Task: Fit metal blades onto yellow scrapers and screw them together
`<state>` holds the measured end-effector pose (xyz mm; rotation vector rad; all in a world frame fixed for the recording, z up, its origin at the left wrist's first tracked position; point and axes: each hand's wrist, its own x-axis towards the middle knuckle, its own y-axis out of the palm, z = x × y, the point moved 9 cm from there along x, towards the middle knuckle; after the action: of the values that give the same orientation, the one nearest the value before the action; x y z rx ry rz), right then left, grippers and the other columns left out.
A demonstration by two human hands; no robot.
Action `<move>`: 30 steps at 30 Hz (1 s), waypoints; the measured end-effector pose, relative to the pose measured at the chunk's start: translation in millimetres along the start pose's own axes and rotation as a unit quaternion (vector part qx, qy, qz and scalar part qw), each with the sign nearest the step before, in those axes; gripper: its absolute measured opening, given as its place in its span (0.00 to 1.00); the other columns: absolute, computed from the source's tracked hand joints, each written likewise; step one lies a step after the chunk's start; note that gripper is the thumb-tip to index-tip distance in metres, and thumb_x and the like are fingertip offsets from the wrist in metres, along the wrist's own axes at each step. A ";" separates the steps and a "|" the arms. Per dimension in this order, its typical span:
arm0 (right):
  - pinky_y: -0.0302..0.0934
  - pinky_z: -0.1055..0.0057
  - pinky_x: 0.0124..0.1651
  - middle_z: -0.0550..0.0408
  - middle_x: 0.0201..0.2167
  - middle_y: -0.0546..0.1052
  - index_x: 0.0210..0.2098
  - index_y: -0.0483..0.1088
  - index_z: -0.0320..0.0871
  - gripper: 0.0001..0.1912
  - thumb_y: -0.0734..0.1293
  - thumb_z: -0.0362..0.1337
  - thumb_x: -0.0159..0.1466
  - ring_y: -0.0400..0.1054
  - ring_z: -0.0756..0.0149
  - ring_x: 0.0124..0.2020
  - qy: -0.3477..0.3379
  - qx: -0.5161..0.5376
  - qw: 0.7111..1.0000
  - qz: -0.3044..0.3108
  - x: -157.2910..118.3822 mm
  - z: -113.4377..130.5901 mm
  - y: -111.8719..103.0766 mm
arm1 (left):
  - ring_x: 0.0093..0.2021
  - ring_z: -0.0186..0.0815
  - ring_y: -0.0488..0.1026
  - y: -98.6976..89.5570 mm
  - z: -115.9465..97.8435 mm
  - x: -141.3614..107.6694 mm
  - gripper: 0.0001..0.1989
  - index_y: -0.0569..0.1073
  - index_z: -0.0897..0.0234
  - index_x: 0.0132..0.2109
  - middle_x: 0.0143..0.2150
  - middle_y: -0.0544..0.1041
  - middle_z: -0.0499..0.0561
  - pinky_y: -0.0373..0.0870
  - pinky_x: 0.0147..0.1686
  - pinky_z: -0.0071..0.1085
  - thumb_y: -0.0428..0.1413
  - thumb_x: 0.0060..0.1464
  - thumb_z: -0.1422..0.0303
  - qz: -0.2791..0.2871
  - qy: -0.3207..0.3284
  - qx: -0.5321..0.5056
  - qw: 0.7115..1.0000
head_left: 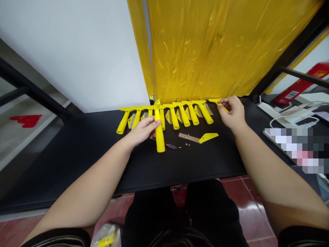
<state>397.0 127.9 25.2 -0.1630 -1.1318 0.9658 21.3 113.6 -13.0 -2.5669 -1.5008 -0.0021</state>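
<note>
From my head camera, I look down over both forearms at a black desk (77,164) set against a crumpled yellow plastic sheet (205,51). My left hand (142,130) is closed around a long yellow plastic scraper handle (159,140), its fingers curled over the shaft, and my forearm angles in from the lower left. Wrapping the shaft this way looks like it gives me a firm hold. My right hand (232,115) reaches to the far right end of the row, with the wrist raised and the thumb and fingers pinching a flat yellow plastic piece (218,101), a grip that suits its thin edge. Between my hands lies a row of yellow T-shaped plastic scrapers (185,116), handles toward me, probably set side by side to keep each one separate and within reach. In front of the row, a flat tan strip (189,138) touches a yellow wedge-shaped plastic head (208,137). Just left of them are a small red-handled screwdriver (171,146) and a few tiny metal washers (187,144), all close to my hands.
</note>
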 end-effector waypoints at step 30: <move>0.61 0.44 0.66 0.45 0.44 0.73 0.45 0.74 0.49 0.16 0.73 0.42 0.58 0.67 0.41 0.57 0.179 -0.129 0.972 0.081 -8.5 -107.4 13.1 | 0.26 0.28 0.65 -8.5 -7.3 0.7 0.16 0.71 0.63 0.35 0.29 0.67 0.45 0.64 0.24 0.25 0.62 0.65 0.56 -0.046 0.022 0.076 0.996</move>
<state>476.8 166.5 -37.4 -0.6251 -0.9135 0.8838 14.9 117.2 -4.6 -2.3635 -1.5395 0.0421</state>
